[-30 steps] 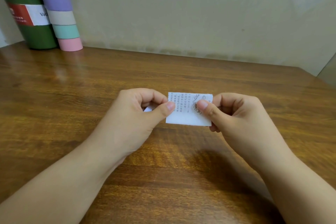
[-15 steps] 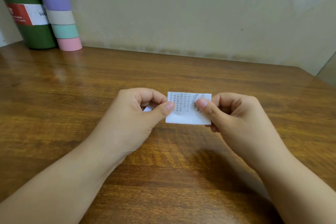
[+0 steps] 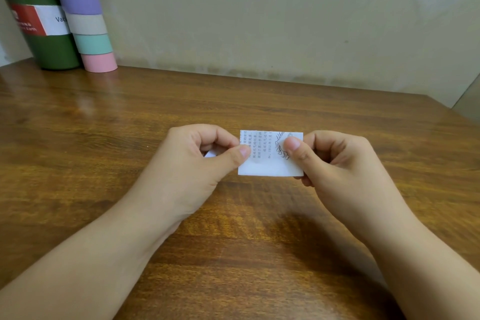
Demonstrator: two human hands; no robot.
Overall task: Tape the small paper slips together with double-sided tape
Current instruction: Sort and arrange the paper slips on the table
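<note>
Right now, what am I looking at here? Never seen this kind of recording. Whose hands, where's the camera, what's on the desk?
No robot is involved: these are a person's two bare hands, filmed by one wide-angle camera worn on the head, looking forward and down. The left hand and right hand each pinch one side of a small paper slip between thumb and fingers, holding it over a wooden table. The slip shows printed text and part of a line drawing. A bit of white shows behind the left fingers; I cannot tell what it is. At the far left corner stand a green canister and a stack of pastel tape rolls.
</note>
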